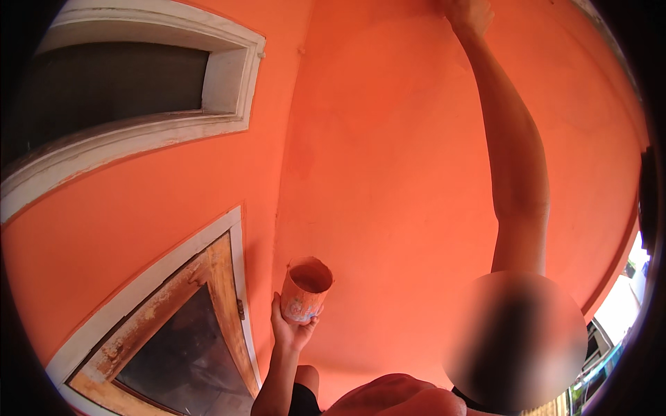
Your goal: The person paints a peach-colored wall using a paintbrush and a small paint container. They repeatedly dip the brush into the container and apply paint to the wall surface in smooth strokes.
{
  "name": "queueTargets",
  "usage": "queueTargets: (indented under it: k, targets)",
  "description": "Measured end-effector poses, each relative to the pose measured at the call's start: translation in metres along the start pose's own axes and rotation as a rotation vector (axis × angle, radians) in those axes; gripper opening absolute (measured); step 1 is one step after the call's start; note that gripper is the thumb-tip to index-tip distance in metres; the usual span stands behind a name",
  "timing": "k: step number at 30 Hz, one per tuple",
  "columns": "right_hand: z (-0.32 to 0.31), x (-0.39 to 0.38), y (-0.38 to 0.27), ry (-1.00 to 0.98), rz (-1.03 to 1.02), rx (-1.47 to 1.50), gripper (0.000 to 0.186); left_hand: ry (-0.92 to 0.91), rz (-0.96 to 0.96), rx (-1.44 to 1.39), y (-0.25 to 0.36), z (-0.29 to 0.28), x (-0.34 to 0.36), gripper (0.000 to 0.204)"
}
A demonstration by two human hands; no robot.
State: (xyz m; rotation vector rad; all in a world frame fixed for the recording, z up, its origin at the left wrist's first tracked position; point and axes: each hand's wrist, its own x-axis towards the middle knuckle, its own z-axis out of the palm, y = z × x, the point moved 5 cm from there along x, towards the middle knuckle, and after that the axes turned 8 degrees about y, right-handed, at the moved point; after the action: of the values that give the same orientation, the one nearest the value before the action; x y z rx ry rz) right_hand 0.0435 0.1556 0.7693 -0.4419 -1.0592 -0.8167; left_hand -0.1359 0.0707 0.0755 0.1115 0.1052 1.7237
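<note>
My left hand (294, 331) grips a cylindrical paint-smeared container (304, 299) from below, with reddish-orange paint inside it, at the lower middle. My right arm stretches up along the orange wall (381, 152). At its end, against the wall at the top edge, my right hand (470, 15) is closed; what it holds, if anything, is too hidden to make out.
An upper window (229, 80) with a white frame and dark pane is on the left. Below it is a wooden-framed glazed panel (121, 344) with peeling finish and hinge. A blurred round area covers the lower right, beside a bright outdoor opening (621, 298).
</note>
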Motion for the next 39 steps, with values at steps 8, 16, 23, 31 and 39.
queueTargets:
  k: [8, 16, 23, 31, 39]
  targets:
    - [0.036, -0.174, -0.132, -0.347, -0.764, 0.199, 0.039, 0.011, -0.027, 0.025, -0.002, 0.0, -0.001, 0.07]
    - [0.034, -0.056, 0.0, -0.264, 0.18, 0.282, 0.024, 0.018, -0.051, 0.053, -0.013, 0.002, -0.003, 0.068]
    - [-0.015, 0.004, 0.022, 0.003, -0.197, -0.187, 0.027, -0.02, -0.074, -0.008, -0.007, -0.004, 0.003, 0.068]
    - [0.004, -0.195, -0.072, -0.551, -0.563, 0.404, 0.023, -0.033, -0.113, 0.002, -0.024, 0.0, 0.006, 0.067]
    - [-0.056, 0.002, 0.109, 0.111, 0.107, -0.104, 0.025, -0.008, -0.094, 0.06, -0.018, -0.005, 0.004, 0.069]
